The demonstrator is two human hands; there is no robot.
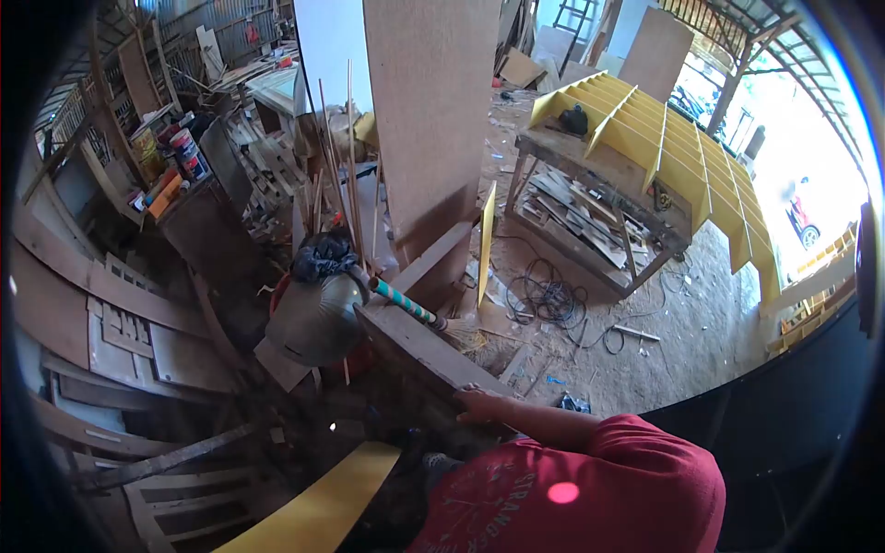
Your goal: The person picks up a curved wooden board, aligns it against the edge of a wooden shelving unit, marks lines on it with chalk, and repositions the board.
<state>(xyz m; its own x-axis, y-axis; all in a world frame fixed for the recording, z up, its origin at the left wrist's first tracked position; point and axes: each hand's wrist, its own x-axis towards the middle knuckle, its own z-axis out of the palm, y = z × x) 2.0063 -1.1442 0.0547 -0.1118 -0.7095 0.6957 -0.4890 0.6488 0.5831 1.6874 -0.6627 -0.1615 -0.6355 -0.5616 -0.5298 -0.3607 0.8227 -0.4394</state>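
Note:
My right hand is at the near end of a long dark wooden beam, its fingers bent over the edge. The bare forearm runs back to the sleeve of a red shirt. My left hand is out of view. Below and left of the beam, a yellow panel slants in from the bottom edge. A grey rounded container with a black plastic bag on top stands left of the beam. A green-striped broom handle lies across the beam's far part.
A worktable carries a large yellow slatted frame; wood scraps lie beneath. Coiled black cable is on the floor. A tall wooden panel stands ahead. Paint cans and boards fill the left, a black surface the right.

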